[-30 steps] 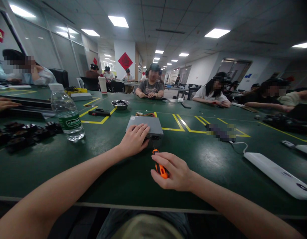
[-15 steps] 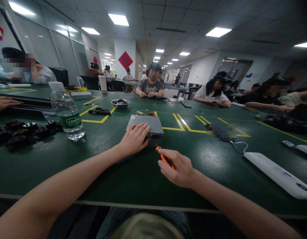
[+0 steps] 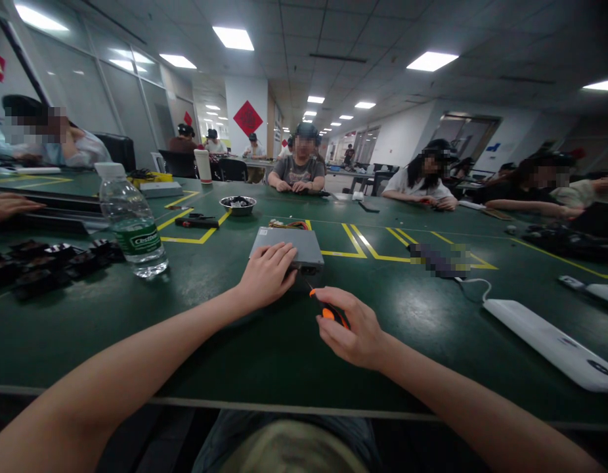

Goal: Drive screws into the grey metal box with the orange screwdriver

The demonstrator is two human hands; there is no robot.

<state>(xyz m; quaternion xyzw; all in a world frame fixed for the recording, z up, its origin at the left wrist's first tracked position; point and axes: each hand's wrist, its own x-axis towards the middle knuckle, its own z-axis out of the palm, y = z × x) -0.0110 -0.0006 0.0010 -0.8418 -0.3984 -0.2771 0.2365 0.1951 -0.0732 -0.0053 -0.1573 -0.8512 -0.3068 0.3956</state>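
A grey metal computer power supply [image 3: 308,246] lies on the green table in front of me, with coloured wires [image 3: 289,225] behind it. My left hand [image 3: 269,272] holds it, fingers flat over the top and thumb down against the near side. In my right hand [image 3: 350,328] is an orange and black screwdriver [image 3: 328,314], its handle closed between thumb and fingers. The thin shaft points up and left at the near face of the power supply, below the socket. Whether its tip touches a screw cannot be made out.
A water bottle [image 3: 134,226] and dark parts [image 3: 52,266] stand at left. Farther back are a metal bowl [image 3: 238,206], a black tool [image 3: 196,222] and a paper cup [image 3: 203,167]. A white device [image 3: 550,341] with a cable lies right. Other people sit around the table.
My right hand has turned the screwdriver handle, so its orange patches show differently, and the fingers have shifted slightly. The left hand and power supply stay in place.
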